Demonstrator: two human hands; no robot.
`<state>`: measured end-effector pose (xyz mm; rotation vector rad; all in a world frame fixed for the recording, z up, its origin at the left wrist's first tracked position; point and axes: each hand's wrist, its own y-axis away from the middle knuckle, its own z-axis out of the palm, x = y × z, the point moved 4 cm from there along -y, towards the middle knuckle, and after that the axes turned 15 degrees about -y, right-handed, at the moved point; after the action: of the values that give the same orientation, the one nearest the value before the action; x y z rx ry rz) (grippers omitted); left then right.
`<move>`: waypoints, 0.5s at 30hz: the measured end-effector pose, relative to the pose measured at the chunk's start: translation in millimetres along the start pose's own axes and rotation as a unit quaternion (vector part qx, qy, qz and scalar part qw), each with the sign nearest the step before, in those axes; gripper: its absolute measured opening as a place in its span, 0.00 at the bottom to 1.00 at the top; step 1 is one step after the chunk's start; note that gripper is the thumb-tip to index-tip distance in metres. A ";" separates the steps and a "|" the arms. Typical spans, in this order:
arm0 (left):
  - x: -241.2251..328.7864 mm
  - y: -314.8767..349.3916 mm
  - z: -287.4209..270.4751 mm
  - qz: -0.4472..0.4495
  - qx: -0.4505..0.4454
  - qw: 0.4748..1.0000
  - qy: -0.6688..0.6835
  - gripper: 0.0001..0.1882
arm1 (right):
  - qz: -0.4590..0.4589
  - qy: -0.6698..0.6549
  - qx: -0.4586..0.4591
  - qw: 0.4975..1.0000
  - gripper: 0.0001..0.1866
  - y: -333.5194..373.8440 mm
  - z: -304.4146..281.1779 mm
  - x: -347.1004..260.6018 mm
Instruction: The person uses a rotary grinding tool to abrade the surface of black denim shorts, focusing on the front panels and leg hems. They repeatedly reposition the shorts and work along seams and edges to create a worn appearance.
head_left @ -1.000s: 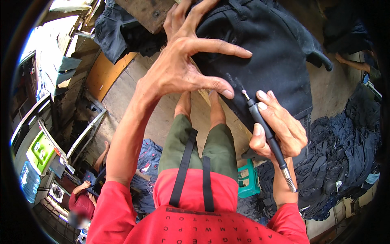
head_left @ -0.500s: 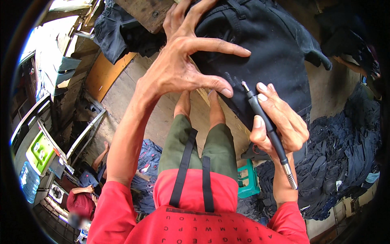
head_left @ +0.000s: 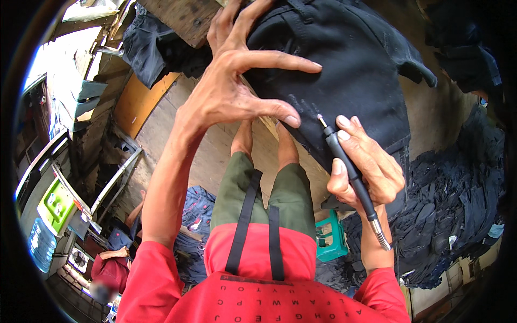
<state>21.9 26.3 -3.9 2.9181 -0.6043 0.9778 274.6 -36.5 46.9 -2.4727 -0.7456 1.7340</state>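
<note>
Black pen-shaped tool [head_left: 351, 171] is gripped by the right hand [head_left: 374, 168], fingers curled round; its tip is held beside pale scuffs [head_left: 302, 106] on the dark garment [head_left: 355, 64]. Left hand [head_left: 229, 89] is spread wide at the garment's left edge, nothing gripped.

Rows of spaced dark capital letters [head_left: 280, 304] running across a red shirt [head_left: 186, 307], appearing upside down in the head view, a dark band [head_left: 258, 280] sitting above the top row, its lettering being too faint to read
</note>
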 end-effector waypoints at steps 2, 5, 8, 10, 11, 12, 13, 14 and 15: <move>4.8 -1.2 -3.3 0.017 0.034 0.999 0.003 0.32 | -0.003 -0.002 0.000 1.000 0.18 4.6 -1.0 1.8; 16.4 -4.4 -4.0 0.012 0.072 0.996 -0.047 0.29 | 0.020 0.012 -0.009 1.000 0.16 15.1 -7.4 5.1; 24.6 -10.7 4.7 -0.093 0.115 0.982 -0.119 0.14 | 0.042 -0.036 0.050 0.997 0.16 23.8 -26.3 5.5; 28.0 -22.9 10.0 -0.063 0.161 0.972 -0.161 0.12 | 0.054 -0.022 0.062 0.996 0.20 24.9 -44.1 2.0; 24.3 -26.7 13.5 -0.103 0.155 0.977 -0.101 0.11 | 0.068 -0.010 0.042 0.997 0.20 23.0 -44.2 7.3; 23.5 -32.5 13.2 -0.079 0.175 0.976 -0.104 0.10 | 0.034 -0.021 0.048 0.998 0.20 20.5 -47.2 7.5; 22.7 -36.1 13.1 -0.079 0.172 0.975 -0.120 0.10 | 0.038 -0.006 0.035 0.999 0.19 18.8 -45.7 10.3; 20.8 -38.6 9.5 -0.079 0.171 0.973 -0.137 0.10 | 0.031 0.009 0.021 0.999 0.19 18.1 -43.4 11.7; 21.4 -39.5 4.4 -0.078 0.169 0.967 -0.176 0.11 | 0.026 -0.001 0.025 0.999 0.19 17.2 -42.0 13.9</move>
<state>54.3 54.7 9.6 3.4121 -0.2154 0.5988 322.0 -36.0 45.6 -2.4783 -0.6358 1.7505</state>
